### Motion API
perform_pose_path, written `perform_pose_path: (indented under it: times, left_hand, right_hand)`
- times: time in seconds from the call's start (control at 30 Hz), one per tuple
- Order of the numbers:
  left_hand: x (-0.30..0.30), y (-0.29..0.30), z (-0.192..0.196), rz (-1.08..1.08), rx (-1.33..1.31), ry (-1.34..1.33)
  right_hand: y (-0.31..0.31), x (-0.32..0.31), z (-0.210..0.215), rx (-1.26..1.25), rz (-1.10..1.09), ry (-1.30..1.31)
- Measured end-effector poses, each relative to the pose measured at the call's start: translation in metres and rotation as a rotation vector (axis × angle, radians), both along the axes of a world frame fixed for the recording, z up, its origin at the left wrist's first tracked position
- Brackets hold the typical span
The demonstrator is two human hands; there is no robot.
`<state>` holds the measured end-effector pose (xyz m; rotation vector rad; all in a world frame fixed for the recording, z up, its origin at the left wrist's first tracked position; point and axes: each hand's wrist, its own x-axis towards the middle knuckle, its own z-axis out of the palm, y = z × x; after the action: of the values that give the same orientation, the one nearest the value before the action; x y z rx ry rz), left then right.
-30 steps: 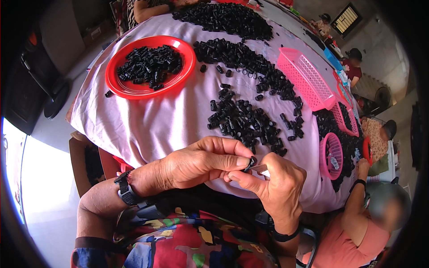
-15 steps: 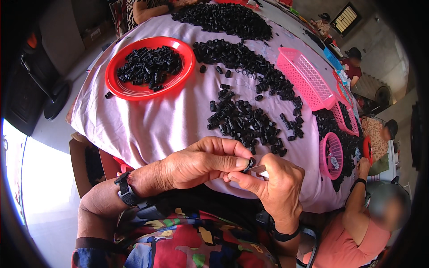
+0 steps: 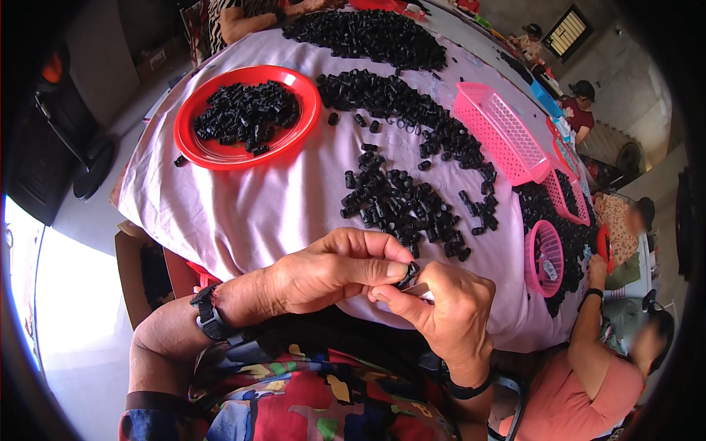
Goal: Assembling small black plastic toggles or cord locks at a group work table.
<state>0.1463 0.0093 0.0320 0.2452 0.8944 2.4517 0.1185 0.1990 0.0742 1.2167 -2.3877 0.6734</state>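
My left hand (image 3: 334, 270) pinches a small black plastic piece (image 3: 408, 275) between thumb and fingertips, low over the near edge of the table. Closed around a slim, pale, flat tool like a small blade (image 3: 421, 291), my right hand (image 3: 460, 305) keeps its tip against or right beside that piece. Fingers cover most of the tool, so its exact kind cannot be made out. Just beyond both hands lies a loose heap of short black tubular pieces (image 3: 412, 206) on the pale pink cloth (image 3: 287, 198).
A red plate (image 3: 290, 143) of black pieces stands at the left. Larger black piles (image 3: 368, 33) spread across the far side. Pink baskets (image 3: 500, 140) and a round pink basket (image 3: 544, 257) are on the right. A co-worker in a salmon shirt (image 3: 581, 389) sits close at right.
My right hand has shifted slightly down and left, and less of the tool shows. The left hand keeps its pinch. The co-worker at right has moved their head.
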Motion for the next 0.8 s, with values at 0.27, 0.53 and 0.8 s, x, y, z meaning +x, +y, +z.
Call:
perform_pose_path:
  times: [0.27, 0.53, 0.8]
  left_hand:
    - [0.003, 0.002, 0.000, -0.025, 0.030, -0.017]
    - [0.002, 0.003, -0.003, -0.025, 0.036, -0.052]
    - [0.001, 0.002, -0.005, -0.035, 0.049, -0.038]
  right_hand:
    - [0.002, 0.004, 0.010, -0.027, -0.055, -0.038]
    - [0.002, 0.003, 0.009, 0.010, -0.079, -0.026]
    - [0.002, 0.003, 0.009, 0.034, -0.079, -0.003]
